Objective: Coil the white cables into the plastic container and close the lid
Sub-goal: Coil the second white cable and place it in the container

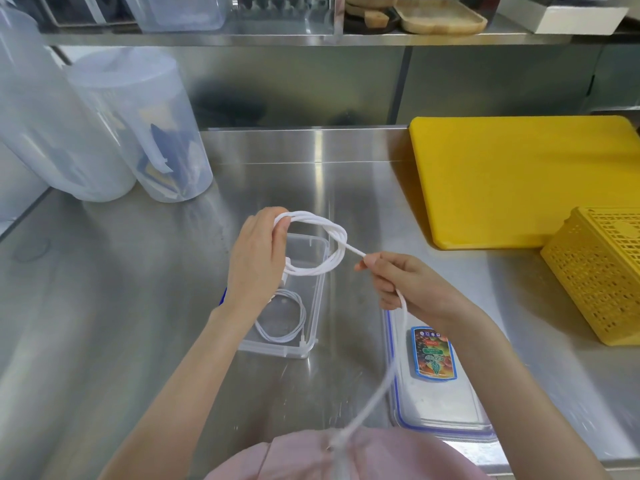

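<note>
My left hand (258, 261) pinches a coil of white cable (329, 244) above the far end of the open clear plastic container (320, 306). My right hand (405, 285) grips the same cable's loose tail, which runs down from the hand toward my body. A second white cable (287, 322) lies coiled inside the container at its near end. The container's lid (440, 403), clear with a blue seal and a coloured label, lies flat on the steel counter to the right of the container, partly under my right forearm.
A yellow cutting board (519, 181) lies at the back right, with a yellow perforated basket (599, 278) in front of it. Two tall translucent plastic jugs (138, 133) stand at the back left. A shelf with trays runs along the top.
</note>
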`<state>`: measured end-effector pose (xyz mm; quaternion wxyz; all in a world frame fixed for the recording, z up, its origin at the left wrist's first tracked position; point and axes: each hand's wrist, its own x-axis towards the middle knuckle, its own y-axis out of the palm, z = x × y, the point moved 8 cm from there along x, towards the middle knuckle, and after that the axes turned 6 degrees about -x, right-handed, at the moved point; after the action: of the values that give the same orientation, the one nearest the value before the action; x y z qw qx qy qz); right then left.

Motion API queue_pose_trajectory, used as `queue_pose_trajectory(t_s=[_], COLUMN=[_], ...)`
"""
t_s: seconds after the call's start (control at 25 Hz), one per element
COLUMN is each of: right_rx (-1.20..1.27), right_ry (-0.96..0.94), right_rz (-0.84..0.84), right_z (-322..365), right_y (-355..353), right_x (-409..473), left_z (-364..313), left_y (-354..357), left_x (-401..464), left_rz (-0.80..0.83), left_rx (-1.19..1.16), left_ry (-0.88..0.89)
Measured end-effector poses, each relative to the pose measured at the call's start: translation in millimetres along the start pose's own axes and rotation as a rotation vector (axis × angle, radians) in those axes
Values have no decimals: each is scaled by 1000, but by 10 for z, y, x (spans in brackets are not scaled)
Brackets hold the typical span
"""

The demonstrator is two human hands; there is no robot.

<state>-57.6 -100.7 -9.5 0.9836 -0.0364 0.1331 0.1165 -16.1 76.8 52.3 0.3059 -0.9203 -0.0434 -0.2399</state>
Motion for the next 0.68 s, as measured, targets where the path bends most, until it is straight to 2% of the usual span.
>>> queue_pose_trajectory(t_s=[0.12, 0.24, 0.32, 0.48, 0.68], right_rx=[-245, -454, -498, -401, 0], right_ry=[-21, -61, -96, -104, -105], right_rz=[-65, -136, -157, -188, -236], right_z=[82, 171, 222, 222, 171], right_y=[21, 28, 32, 0, -1], right_x=[-24, -45, -55, -38, -36], left_z=[49, 83, 53, -93, -164], left_y=[-2, 152, 239, 326, 449], left_x=[30, 35, 24, 3, -94], left_rz=[-29, 47, 94, 198, 253], left_rx=[-270, -621, -823, -978, -1125], left_ry=[-155, -371, -445, -400, -454])
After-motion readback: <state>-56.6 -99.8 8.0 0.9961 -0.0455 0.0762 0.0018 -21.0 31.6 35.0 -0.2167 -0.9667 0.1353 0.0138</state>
